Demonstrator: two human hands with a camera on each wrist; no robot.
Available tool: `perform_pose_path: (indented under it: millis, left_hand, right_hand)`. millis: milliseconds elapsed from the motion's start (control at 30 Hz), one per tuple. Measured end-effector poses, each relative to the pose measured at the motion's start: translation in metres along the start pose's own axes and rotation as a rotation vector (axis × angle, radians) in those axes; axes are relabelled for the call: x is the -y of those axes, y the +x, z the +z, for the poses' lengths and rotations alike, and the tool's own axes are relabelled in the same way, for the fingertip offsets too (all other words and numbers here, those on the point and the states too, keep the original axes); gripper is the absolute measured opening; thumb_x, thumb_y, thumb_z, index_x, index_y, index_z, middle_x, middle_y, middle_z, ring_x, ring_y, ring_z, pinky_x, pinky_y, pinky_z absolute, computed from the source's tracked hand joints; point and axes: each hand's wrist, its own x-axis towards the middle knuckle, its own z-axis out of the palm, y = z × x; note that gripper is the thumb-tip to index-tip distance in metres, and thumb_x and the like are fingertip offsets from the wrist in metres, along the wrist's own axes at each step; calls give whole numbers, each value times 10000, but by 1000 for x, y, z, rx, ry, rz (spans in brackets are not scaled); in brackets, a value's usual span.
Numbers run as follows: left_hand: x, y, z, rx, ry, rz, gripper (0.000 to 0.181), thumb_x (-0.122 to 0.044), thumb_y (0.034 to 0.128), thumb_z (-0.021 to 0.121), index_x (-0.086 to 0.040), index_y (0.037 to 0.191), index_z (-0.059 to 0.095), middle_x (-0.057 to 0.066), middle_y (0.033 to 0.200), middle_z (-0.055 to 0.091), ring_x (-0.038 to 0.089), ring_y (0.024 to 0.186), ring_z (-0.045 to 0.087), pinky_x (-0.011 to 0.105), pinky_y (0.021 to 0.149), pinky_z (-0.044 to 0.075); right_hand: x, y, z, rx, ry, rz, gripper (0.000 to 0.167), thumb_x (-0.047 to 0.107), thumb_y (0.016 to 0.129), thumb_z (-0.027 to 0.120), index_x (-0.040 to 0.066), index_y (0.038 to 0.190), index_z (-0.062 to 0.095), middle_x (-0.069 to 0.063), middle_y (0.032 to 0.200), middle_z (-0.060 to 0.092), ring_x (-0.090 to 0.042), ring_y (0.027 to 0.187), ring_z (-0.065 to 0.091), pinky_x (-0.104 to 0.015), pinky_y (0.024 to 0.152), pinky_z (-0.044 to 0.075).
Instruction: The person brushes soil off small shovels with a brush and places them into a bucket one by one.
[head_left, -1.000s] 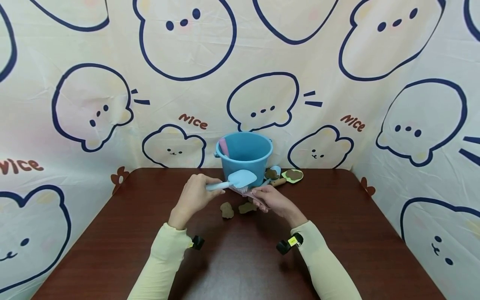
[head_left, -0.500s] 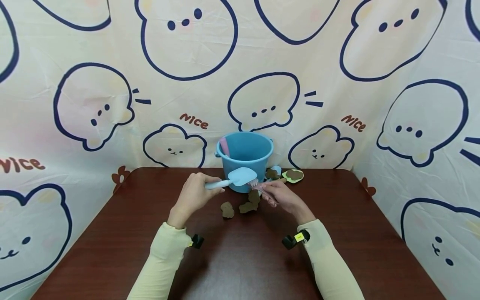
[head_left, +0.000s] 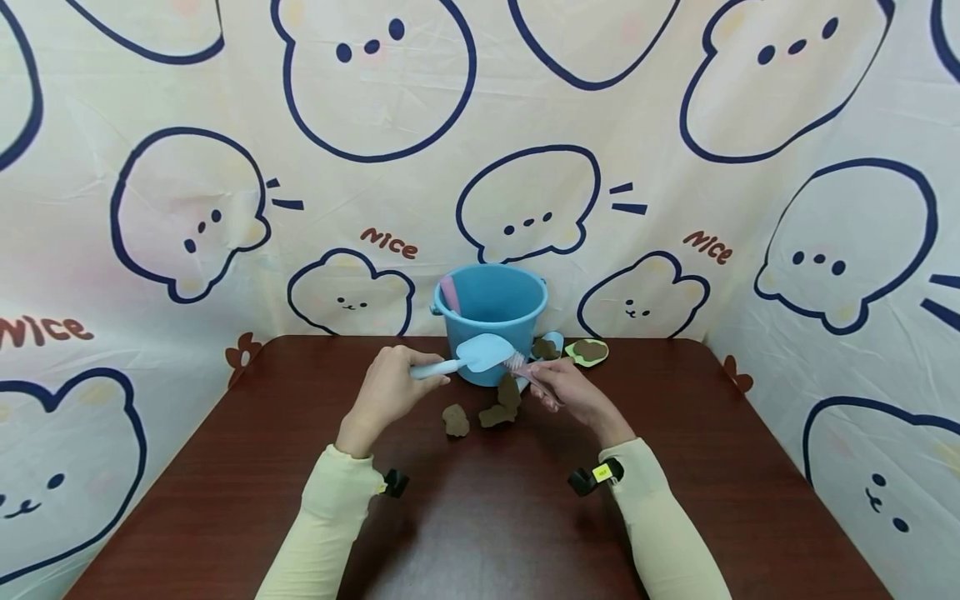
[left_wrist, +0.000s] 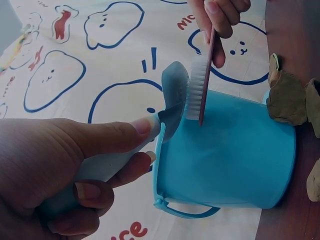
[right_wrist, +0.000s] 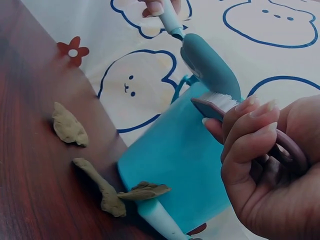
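Brown table [head_left: 480,533], cartoon backdrop [head_left: 652,192] | left grip [head_left: 386,393]: curled round shovel [head_left: 486,353] | right grip [head_left: 572,393]: curled round brush [left_wrist: 198,92]

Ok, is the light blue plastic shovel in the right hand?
No, the left hand holds the shovel; the right hand grips a pink, white-bristled brush.

A dark reddish-brown, wood-grained counter [head_left: 262,492] reaches back to the patterned cloth. The blue bucket [head_left: 463,332] stands upright near its far edge. In front lie one brown lump [head_left: 455,421] on its own and an elongated brown piece [head_left: 497,415]. A third brown piece [right_wrist: 145,191] seems, though partly hidden, to rest against a pale blue handle [right_wrist: 161,220]. Right of the bucket sit a blue scoop [head_left: 557,339] and a green-edged scoop [head_left: 604,354].
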Motion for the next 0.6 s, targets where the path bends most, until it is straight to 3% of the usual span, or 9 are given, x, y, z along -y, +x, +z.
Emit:
perform_pose_path:
  millis: [133,267,433,600]
  left_hand:
    - [0,0,2,5,2,2,301,-146,815,866,-31,1084,795,111,963,782,213,795,689,414,773,603]
    - [1,-1,3,24,1,-6,291,-147,825,858,-42,1089,796,108,974,781,211,800,689,431,794,606]
    - [1,-1,4,31,9,-10,299,-151,832,853,-40,1104,791,118,994,780,213,792,680,427,780,606]
    - [2,0,5,31,18,-5,299,-154,829,856,-43,1100,793,117,991,780,211,799,684,417,776,606]
  right_hand:
    - [-2,4,10,24,-22,6,356,201,1116,383,-63,1074,619,3,677,518,-86,509,450,-211,499,413]
    - [-6,8,25,81,-41,22,355,181,1113,383,42,856,585,-11,660,511,-93,492,457,-228,491,407]
    - [-7,12,37,140,-29,28,355,193,1112,394,-5,864,555,-15,665,504,-90,480,463,-232,484,392]
    - [-3,10,36,110,-10,25,336,204,1110,402,36,887,588,-14,674,515,-84,478,459,-236,482,386]
